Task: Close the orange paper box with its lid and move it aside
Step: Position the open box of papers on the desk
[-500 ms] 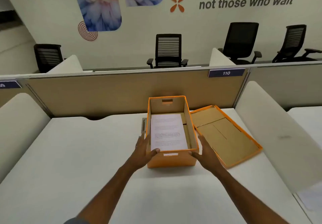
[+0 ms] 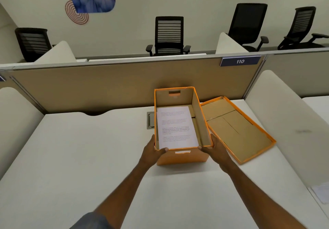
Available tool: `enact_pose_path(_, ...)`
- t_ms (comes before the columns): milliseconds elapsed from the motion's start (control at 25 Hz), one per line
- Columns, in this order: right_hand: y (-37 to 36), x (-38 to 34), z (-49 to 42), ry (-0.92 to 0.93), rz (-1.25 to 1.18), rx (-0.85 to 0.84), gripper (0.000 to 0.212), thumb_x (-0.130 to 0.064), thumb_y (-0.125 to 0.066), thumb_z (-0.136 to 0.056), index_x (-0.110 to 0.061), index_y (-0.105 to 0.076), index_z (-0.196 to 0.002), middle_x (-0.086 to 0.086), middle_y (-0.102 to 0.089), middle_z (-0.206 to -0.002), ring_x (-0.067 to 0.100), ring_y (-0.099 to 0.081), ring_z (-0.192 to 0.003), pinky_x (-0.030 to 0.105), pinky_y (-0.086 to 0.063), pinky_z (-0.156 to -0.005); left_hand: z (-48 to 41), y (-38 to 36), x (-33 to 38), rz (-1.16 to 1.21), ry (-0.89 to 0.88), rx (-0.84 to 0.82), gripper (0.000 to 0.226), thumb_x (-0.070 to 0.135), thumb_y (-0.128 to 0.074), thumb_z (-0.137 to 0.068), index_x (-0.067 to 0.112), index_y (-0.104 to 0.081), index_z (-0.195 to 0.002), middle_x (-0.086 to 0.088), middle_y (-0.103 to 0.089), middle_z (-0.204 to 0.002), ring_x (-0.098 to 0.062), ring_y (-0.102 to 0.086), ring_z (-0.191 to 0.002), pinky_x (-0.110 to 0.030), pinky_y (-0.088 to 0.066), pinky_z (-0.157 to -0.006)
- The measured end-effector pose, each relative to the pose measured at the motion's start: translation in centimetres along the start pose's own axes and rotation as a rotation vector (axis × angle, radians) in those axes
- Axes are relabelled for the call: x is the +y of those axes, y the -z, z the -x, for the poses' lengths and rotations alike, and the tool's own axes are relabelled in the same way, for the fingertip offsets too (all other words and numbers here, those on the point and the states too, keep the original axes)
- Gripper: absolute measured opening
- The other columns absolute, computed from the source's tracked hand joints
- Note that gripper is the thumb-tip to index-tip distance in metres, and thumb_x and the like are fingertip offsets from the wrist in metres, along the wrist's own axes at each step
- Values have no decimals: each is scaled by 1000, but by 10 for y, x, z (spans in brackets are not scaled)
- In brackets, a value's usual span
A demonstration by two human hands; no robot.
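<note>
— On the bench point(image 2: 89, 157), where is the orange box point(image 2: 183, 157) now?

— Between the two hands, open, with a printed sheet point(image 2: 177, 127) lying inside. Half a second ago the hands were only closing in on its near corners; now the left hand point(image 2: 151, 151) presses the near-left corner, thumb hooked over the rim beside the paper, and the right hand point(image 2: 214, 149) wraps the near-right corner.

— So the fingers are clamped on it?

— Thumbs on the front rim, palms against the side walls. The other fingers are hidden behind the box, so I cannot tell how far they curl. It looks like a firm two-handed hold.

— And the lid point(image 2: 236, 129)?

— Just beyond the right hand, lying inside-up, its long edge touching or nearly touching the box's right wall. Untouched.

— What does that mean for the job?

— I judge the box is being steadied or squared up first. Closing has not begun; the right hand must let go and reach outward for the lid.
</note>
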State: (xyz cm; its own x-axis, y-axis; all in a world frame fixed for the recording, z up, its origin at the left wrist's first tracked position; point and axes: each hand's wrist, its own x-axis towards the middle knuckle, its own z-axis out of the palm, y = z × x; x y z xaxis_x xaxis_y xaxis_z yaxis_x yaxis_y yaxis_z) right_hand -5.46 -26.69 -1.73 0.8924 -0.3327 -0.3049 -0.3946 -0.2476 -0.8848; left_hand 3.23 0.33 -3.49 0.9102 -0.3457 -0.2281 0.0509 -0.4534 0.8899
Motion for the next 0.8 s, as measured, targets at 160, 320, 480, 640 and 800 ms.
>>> enact_pose_path(160, -4, -6, 6, 40, -22, 31, 69, -21, -81, -84, -16, -50, -146, 8, -66, -137, 30, -61, -128, 56, -51, -105, 5, 4, 4, 39, 2, 48, 60, 24, -79, -82, 19, -51, -135, -1, -65, -132, -26, -60, -123, -48, -55, -100)
enact_pose_path(320, -15, -15, 28, 43, 8, 46, 52, -14, -79, -84, -24, -64, -133, 0, -76, -116, 25, -70, -110, 47, -58, -95, 27, 24, 3, 42, -5, 67, 57, 19, -80, -83, 17, -54, -134, -2, -68, -130, -24, -64, -120, -45, -57, -98)
enact_pose_path(480, -32, -17, 63, 57, 2, 27, 52, -9, -78, -83, -36, -66, -125, -14, -75, -104, 16, -72, -103, 30, -58, -87, 67, 48, -7, 61, -38, 46, 61, 22, -81, -83, 28, -54, -137, 8, -69, -130, -14, -66, -118, -37, -57, -98)
enact_pose_path(640, -55, -11, 104, 59, -53, 2, 57, -7, -80, -81, -46, -64, -121, -31, -76, -101, -6, -72, -99, 15, -57, -84, 122, 65, -29, 76, -24, 108, 68, 23, -82, -82, 58, -49, -131, 38, -65, -121, 10, -63, -114, -11, -53, -89)
enact_pose_path(800, -94, 11, 144, 38, -66, 38, 68, -3, -82, -77, -44, -59, -127, -35, -72, -107, -13, -69, -102, 10, -54, -86, 176, 72, -63, 65, 85, 175, 89, 31, -83, -75, 34, -36, -150, 35, -49, -134, 2, -54, -125, -16, -44, -104)
